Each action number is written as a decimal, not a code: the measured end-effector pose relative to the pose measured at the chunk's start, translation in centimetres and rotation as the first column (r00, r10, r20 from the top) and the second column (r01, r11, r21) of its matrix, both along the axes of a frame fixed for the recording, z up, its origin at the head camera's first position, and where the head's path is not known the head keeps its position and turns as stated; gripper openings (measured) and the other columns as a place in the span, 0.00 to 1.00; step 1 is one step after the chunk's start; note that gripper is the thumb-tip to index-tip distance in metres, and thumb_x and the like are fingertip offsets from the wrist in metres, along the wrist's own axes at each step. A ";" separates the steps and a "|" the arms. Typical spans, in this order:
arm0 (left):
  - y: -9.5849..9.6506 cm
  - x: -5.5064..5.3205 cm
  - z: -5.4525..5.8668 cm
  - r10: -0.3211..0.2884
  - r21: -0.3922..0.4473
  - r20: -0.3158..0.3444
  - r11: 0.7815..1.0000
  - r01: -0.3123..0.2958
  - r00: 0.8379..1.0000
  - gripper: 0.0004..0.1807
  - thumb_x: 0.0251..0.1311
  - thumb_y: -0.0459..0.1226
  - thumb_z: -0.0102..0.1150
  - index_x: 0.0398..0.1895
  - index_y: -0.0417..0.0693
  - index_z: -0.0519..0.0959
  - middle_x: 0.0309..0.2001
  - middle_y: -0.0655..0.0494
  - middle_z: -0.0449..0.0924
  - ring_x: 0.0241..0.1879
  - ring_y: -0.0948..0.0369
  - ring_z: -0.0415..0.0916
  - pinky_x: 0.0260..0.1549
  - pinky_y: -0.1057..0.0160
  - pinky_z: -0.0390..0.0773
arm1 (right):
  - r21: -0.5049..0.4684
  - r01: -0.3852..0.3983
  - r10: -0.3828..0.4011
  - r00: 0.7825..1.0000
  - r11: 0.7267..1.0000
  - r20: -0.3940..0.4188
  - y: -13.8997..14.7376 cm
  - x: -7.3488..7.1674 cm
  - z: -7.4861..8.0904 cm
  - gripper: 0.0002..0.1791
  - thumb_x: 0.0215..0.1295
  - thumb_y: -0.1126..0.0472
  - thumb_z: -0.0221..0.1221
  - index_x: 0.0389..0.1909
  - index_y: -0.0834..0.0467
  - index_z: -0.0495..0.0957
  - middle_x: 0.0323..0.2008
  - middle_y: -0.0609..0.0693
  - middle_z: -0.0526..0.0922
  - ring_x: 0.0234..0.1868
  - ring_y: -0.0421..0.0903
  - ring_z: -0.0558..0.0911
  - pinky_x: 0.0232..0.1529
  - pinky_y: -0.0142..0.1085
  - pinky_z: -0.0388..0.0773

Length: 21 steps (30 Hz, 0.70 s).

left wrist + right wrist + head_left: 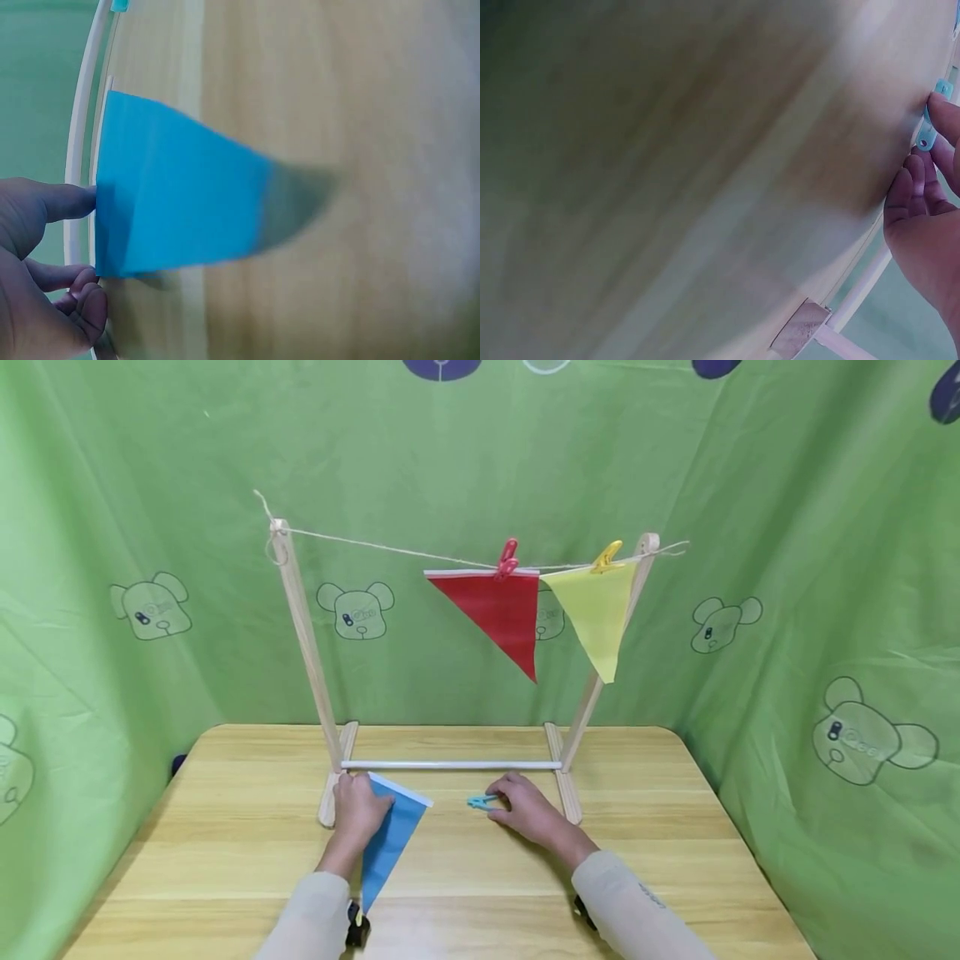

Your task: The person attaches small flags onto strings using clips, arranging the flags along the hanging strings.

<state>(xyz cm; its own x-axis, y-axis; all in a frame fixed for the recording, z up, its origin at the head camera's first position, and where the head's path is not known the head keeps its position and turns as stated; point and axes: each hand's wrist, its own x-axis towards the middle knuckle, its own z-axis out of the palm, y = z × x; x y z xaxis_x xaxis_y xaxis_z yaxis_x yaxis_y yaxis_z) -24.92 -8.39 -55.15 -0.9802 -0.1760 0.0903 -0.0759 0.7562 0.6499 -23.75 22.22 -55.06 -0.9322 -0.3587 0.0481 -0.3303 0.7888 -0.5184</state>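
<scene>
While the left hand (360, 806) pinches a blue triangular fabric flag (395, 831) just to its right, probably light, limp and best held along its white edge (405, 792), the right hand (528, 810) grips a turquoise plastic clothespin (478, 802).

Before me, the wood-grain table (465, 885) has rounded far corners; a wooden stand (306, 635) rests on it by two feet (568, 797).

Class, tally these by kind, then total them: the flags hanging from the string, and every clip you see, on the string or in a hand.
Hanging flags: 2 (red flag, yellow flag)
Clips: 3 (red clip, yellow clip, light blue clip)
Total: 5
</scene>
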 end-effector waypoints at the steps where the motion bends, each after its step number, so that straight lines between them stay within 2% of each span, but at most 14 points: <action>1: 0.0 0.0 0.0 0.001 0.004 -0.001 1.000 -0.001 1.000 0.27 0.50 0.36 0.79 0.46 0.23 0.80 0.48 0.28 0.74 0.46 0.38 0.72 0.44 0.42 0.77 | -0.002 0.000 0.000 1.000 1.000 0.004 0.0 0.0 0.0 0.16 0.67 0.57 0.69 0.52 0.56 0.83 0.45 0.46 0.76 0.42 0.40 0.73 0.47 0.37 0.78; 7: 0.2 0.1 0.1 0.014 0.008 -0.010 1.000 -0.014 1.000 0.27 0.49 0.35 0.79 0.47 0.23 0.80 0.47 0.27 0.75 0.47 0.37 0.73 0.46 0.40 0.77 | -0.006 -0.004 0.004 1.000 1.000 0.004 -0.1 -0.1 0.1 0.14 0.67 0.57 0.69 0.50 0.57 0.83 0.45 0.47 0.77 0.42 0.40 0.73 0.46 0.36 0.78; 14: 0.3 0.0 0.0 0.021 0.018 -0.007 1.000 -0.021 1.000 0.26 0.51 0.36 0.79 0.46 0.24 0.81 0.46 0.28 0.75 0.46 0.38 0.73 0.45 0.41 0.77 | 0.004 -0.006 0.006 1.000 1.000 -0.012 -0.1 0.0 0.1 0.14 0.67 0.57 0.69 0.49 0.57 0.83 0.45 0.47 0.77 0.43 0.41 0.74 0.49 0.39 0.79; 18: 0.2 0.1 0.0 0.017 0.036 -0.013 0.999 -0.017 1.000 0.22 0.50 0.35 0.78 0.42 0.26 0.83 0.45 0.28 0.75 0.47 0.38 0.73 0.46 0.40 0.76 | 0.005 -0.005 0.005 1.000 1.000 -0.011 0.0 0.0 0.0 0.14 0.67 0.57 0.69 0.49 0.57 0.83 0.45 0.47 0.77 0.43 0.40 0.74 0.49 0.39 0.80; 21: 0.1 0.0 -0.1 0.016 0.044 -0.023 0.999 -0.015 1.000 0.15 0.48 0.34 0.79 0.27 0.33 0.81 0.40 0.32 0.75 0.44 0.39 0.72 0.42 0.43 0.74 | 0.002 -0.004 0.004 1.000 1.000 -0.007 0.0 0.0 0.0 0.13 0.67 0.57 0.69 0.50 0.57 0.83 0.46 0.47 0.77 0.44 0.40 0.74 0.50 0.39 0.80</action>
